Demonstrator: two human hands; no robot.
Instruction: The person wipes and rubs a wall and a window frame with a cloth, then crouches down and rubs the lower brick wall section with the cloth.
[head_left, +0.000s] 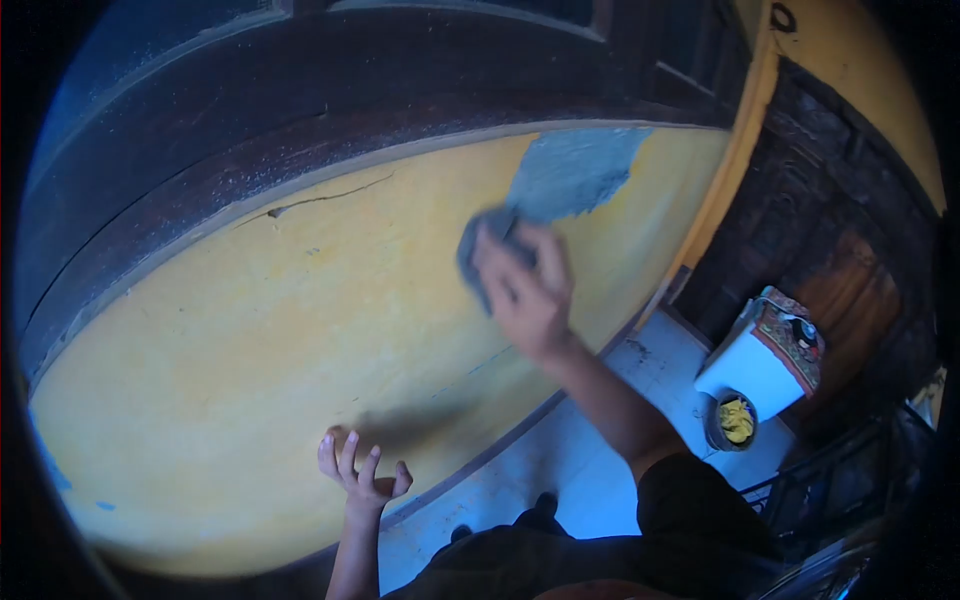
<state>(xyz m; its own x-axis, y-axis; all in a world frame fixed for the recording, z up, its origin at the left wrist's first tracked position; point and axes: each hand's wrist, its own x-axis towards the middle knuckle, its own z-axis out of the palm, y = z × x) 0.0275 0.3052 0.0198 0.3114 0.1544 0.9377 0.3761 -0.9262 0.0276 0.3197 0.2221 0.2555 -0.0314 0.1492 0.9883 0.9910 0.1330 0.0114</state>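
My right hand [527, 290] is closed on a grey pad [468, 255], held against or close to the yellow wall [300, 300]; hand and pad are blurred by motion. It could be a cloth or a sponge; I cannot tell which. Just above it, a bare grey-blue patch [580, 170] shows through the yellow paint. Lower down, my left hand [368, 475] has its fingers apart and slightly curled, holding nothing. Its shadow falls on the wall beside it.
Dark wooden window framing [400, 90] runs along the wall's top, with a crack [330, 200] below it. A carved dark door [810, 190] is at right. A white box-like stand [755, 360] and a bucket with yellow contents [735, 422] stand on the tiled floor [590, 480].
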